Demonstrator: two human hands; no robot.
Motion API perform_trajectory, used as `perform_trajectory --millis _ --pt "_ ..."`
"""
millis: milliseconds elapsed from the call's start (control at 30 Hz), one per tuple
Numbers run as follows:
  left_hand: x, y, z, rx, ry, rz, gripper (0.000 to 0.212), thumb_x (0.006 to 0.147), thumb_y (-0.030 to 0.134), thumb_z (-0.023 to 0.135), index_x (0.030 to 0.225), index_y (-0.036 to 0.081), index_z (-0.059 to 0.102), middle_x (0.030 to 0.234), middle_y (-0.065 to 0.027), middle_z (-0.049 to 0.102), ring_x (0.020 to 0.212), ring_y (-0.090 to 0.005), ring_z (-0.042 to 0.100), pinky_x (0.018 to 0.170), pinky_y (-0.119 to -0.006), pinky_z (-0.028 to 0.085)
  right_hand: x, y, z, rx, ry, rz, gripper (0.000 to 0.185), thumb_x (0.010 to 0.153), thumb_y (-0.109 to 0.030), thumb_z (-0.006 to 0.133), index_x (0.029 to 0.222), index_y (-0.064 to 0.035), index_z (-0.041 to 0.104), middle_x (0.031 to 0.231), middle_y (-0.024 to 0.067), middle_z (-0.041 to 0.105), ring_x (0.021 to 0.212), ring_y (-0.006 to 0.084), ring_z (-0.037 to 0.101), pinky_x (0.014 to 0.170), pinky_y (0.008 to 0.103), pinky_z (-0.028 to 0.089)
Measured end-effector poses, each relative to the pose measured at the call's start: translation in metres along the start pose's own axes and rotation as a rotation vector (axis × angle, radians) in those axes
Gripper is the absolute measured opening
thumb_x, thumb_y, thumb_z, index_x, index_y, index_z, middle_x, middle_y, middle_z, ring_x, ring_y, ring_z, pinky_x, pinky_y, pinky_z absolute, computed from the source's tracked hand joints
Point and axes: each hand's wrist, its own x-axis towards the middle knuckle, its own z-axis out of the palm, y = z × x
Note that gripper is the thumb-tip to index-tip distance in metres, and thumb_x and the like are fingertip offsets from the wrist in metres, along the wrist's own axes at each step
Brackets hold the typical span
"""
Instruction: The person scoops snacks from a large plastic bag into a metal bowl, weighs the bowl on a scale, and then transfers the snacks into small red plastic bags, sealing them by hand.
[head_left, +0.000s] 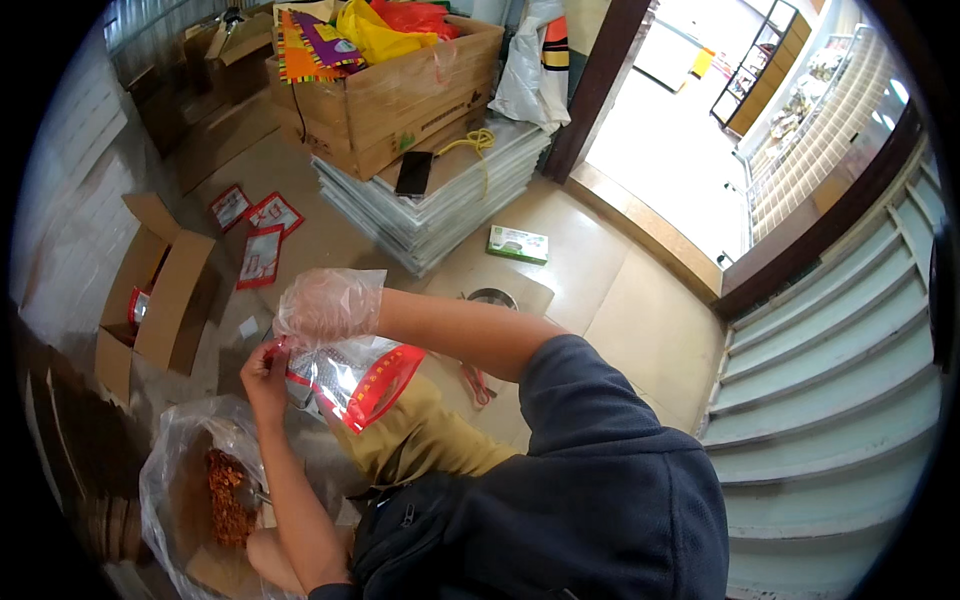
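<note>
A clear plastic pouch (341, 375) with red edges and a printed red band hangs tilted above my lap. My left hand (266, 367), bare, pinches its corner between thumb and fingers. My right hand (322, 307), inside a loose clear disposable glove, is at the same corner and appears to grip it, though the glove's folds partly hide the fingers. Below my left forearm stands an open container lined with a clear plastic bag (169, 465). Reddish-brown crumbly food (229, 499) lies in it, with what looks like a metal utensil (259, 495) against it.
An open cardboard box (176, 300) stands left, beside several red-edged pouches (261, 255) on the floor. Ahead, stacked sheets (435, 225) carry a phone (414, 173), yellow cord (476, 140) and large carton (420, 90). Red-handled scissors (477, 384) and a green-white box (517, 244) lie right.
</note>
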Motion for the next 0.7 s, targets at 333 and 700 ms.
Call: perform_trajectory --millis 333,700 --pt "-0.007 -0.001 -0.008 0.002 0.008 -0.055 0.016 0.084 0.001 0.060 0.100 0.000 0.062 0.083 0.0023 0.061 0.073 -0.0045 0.052 0.065 -0.021 0.043 0.010 -0.005 0.026 0.074 -0.027 0.120 0.033 0.084 -0.039 0.053 0.082 -0.0068 0.061 0.078 0.0139 0.060 0.075 0.0341 0.059 0.067 0.0437 0.047" --pt "-0.011 0.039 -0.006 0.238 0.335 0.246 0.014 0.076 0.006 0.068 0.088 0.003 0.063 0.082 -0.0079 0.064 0.071 -0.0162 0.058 0.065 -0.027 0.046 0.019 -0.014 0.041 0.238 0.018 0.213 0.021 0.085 -0.026 0.052 0.083 -0.0054 0.058 0.081 0.0165 0.057 0.079 0.0347 0.056 0.070 0.0424 0.044"
